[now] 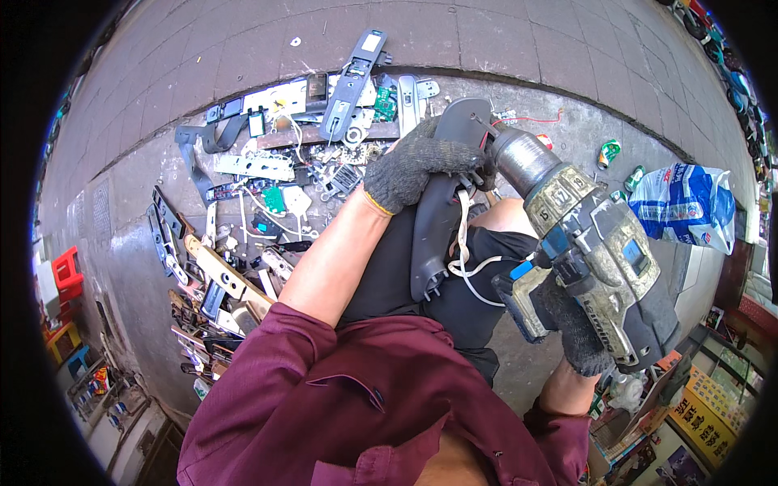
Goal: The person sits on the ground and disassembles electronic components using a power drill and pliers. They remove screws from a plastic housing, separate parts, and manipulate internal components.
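My left hand (412, 166), in a dark grey knit glove, is wrapped round a long dark grey housing (432, 235) that lies along my lap. A white cable (463, 243) hangs from the housing's right side and loops over my thigh. My right hand (577, 324), also gloved, grips the handle of a worn cordless drill (596, 227). The drill's chuck (525, 158) points up and left, close beside my left fingers. A thin bit (480, 121) reaches over the housing's far end; whether it touches cannot be seen.
Dismantled lock-like parts, plates, green circuit boards (385, 104) and wires are heaped ahead and left. A long grey panel (353, 85) lies on the heap. At right stand a blue and white plastic bag (685, 204) and a crushed green can (609, 153). Yellow boxes (703, 421) sit lower right.
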`<state>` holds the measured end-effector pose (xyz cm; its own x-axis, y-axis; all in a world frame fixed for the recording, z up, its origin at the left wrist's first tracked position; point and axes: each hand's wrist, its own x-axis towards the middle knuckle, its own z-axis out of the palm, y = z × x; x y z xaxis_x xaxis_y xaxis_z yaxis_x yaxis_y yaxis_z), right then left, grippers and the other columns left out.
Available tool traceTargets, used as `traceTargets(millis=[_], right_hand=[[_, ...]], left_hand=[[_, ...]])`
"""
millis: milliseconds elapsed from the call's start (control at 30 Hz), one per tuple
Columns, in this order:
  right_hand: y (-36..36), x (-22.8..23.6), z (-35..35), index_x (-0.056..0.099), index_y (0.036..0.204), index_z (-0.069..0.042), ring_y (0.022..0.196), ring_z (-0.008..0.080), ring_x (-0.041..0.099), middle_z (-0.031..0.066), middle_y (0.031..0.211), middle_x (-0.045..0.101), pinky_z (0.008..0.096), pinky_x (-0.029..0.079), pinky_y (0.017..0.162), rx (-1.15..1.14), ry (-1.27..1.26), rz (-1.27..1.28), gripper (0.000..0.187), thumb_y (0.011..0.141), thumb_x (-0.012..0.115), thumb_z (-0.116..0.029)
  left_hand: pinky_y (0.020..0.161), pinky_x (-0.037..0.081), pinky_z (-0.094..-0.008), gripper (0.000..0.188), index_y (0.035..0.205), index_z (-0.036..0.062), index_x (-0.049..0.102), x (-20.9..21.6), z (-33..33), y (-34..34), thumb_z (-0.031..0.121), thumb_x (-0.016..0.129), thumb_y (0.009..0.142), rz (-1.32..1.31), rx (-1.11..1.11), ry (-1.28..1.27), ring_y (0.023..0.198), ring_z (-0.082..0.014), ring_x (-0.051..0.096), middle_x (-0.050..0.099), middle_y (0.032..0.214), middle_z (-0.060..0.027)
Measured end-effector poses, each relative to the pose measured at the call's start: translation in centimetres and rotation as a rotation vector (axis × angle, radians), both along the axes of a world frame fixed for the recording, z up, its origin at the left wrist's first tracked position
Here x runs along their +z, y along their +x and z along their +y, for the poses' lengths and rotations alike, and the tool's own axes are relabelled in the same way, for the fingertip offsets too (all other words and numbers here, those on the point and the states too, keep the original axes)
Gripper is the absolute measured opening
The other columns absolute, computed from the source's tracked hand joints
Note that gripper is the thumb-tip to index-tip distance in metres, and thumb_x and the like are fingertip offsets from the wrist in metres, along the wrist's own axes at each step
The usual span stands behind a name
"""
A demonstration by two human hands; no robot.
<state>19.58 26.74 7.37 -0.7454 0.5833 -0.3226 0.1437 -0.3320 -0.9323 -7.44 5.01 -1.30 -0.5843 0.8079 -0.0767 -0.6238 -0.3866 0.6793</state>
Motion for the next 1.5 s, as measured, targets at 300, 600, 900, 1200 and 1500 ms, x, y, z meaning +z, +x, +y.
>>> traceTargets(millis=[300,600,900,1200,1500], right_hand=[[-1.1,0.5,0.5,0.057,0.129,0.003,0.104,0.0256,0.067,0.0155,0.116,0.068,0.0377,0.056,0.09,-0.007,-0.017,-0.017,0.043,0.091,0.071,-0.013],[-2.2,0.9,0.3,0.057,0.131,0.003,0.105,0.0252,0.068,0.0159,0.117,0.069,0.0373,0.057,0.091,0.004,-0.043,-0.017,0.045,0.092,0.072,-0.013],[-2.2,1.3,-0.4,0.056,0.134,0.002,0.107,0.0248,0.069,0.0163,0.119,0.07,0.037,0.057,0.091,0.02,-0.064,-0.014,0.047,0.092,0.073,-0.013],[-3.3,2.2,-1.4,0.058,0.133,0.001,0.106,0.025,0.07,0.0155,0.12,0.071,0.0361,0.057,0.09,0.017,-0.119,0.027,0.047,0.091,0.074,-0.011],[-3.2,4.8,0.4,0.06,0.133,-0.001,0.102,0.0216,0.069,0.012,0.118,0.071,0.0334,0.057,0.088,0.196,0.115,-0.176,0.044,0.092,0.074,-0.009]], left_hand=[[0.078,0.059,-0.0328,0.046,0.122,-0.0034,0.066,-0.2,0.3,-0.2,0.018,0.079,0.083,-0.02,0.038,-0.057,0.086,-0.0221,0.073,0.074,0.099,-0.0147],[0.078,0.058,-0.0318,0.047,0.124,-0.004,0.066,0.0,0.9,-0.3,0.018,0.078,0.085,-0.037,0.041,-0.079,0.085,-0.0198,0.073,0.075,0.101,-0.0144],[0.077,0.058,-0.0329,0.049,0.125,-0.0035,0.065,-0.3,0.8,0.3,0.024,0.078,0.087,-0.045,0.076,-0.085,0.089,-0.0204,0.072,0.074,0.102,-0.0146],[0.08,0.059,-0.0369,0.047,0.123,-0.003,0.065,-0.4,1.2,0.2,0.027,0.076,0.089,-0.058,-0.007,0.047,0.088,-0.0236,0.071,0.072,0.099,-0.0147],[0.079,0.059,-0.0329,0.06,0.126,0.0007,0.066,0.6,3.0,1.0,0.054,0.06,0.099,-0.247,0.176,-0.003,0.091,-0.0204,0.07,0.073,0.107,-0.0126]])
